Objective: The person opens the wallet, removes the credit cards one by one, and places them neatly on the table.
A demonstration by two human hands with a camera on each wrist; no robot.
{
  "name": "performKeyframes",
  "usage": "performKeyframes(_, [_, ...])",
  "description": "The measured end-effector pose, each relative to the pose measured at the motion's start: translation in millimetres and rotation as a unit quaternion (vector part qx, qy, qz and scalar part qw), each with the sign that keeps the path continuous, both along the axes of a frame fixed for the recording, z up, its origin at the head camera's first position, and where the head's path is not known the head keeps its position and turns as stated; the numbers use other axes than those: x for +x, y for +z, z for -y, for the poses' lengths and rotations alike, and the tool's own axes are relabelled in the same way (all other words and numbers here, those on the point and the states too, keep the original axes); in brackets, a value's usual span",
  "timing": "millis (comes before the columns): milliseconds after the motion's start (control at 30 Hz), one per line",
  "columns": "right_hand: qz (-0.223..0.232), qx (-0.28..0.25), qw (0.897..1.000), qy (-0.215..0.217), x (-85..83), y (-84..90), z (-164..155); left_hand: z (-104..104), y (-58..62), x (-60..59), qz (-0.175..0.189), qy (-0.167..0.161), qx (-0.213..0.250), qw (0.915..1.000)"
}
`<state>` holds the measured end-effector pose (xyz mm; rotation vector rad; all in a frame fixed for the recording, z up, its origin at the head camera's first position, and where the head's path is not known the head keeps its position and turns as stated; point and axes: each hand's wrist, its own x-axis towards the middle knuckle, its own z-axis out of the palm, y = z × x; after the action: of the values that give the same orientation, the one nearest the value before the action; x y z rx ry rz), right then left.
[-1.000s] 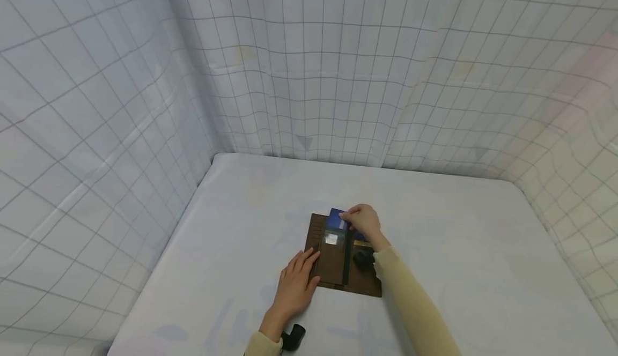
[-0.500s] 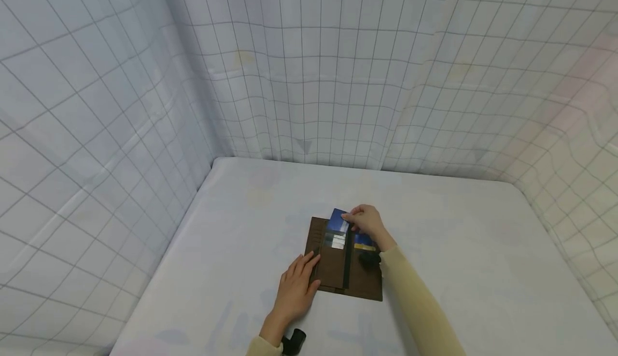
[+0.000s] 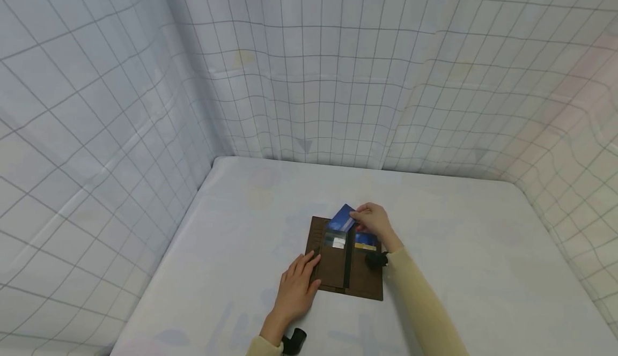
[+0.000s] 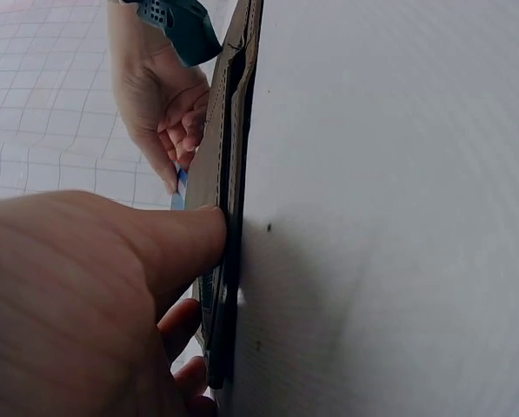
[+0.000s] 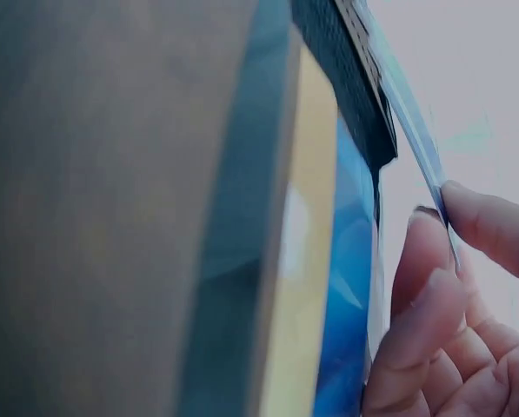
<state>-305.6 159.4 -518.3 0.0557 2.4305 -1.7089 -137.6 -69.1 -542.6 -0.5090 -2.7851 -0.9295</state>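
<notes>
A brown wallet lies open and flat on the white table, with several cards showing in its upper slots. My left hand rests flat on its left edge, fingers straight; the left wrist view shows my thumb against the wallet. My right hand pinches a blue card by its corner, tilted and lifted over the wallet's top edge. In the right wrist view the card is edge-on above my fingers.
White grid-patterned cloth walls enclose the table at the back, left and right. A yellow and blue card sits in the wallet's right half. Black wrist camera mounts show at my left wrist and right wrist.
My right hand has drawn the blue card up and to the right, out of the wallet's slot, and tilted it. The left hand has stayed on the wallet.
</notes>
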Motion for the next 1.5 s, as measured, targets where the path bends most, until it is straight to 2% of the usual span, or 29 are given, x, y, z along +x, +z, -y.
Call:
performKeyframes(200, [0.003,0.003,0.999,0.037,2.9,-0.2,-13.6,0.3,-1.0,-0.8,0.016,0.000,0.000,0.9999])
performKeyframes(500, [-0.014,0.066,0.997,0.030,10.1,3.9,-25.7,-0.6,-1.7,-1.5,0.024,0.004,0.001,0.9997])
performKeyframes(633, [-0.019,0.074,0.997,0.032,14.5,3.7,-28.5,-1.2,-1.6,-1.6,0.029,0.006,0.002,0.9996])
performKeyframes(933, [-0.011,0.051,0.999,0.007,22.4,0.9,-29.8,-2.1,-0.6,-1.3,0.035,0.007,0.000,0.9994])
performKeyframes(1233, [-0.024,0.018,1.000,-0.011,27.3,-3.4,-29.4,-2.4,-0.7,-1.1,0.037,0.006,0.001,0.9993])
performKeyframes(1500, [-0.029,-0.034,0.997,-0.063,30.7,0.5,-35.4,-1.9,-0.5,-1.6,0.035,0.008,0.001,0.9994])
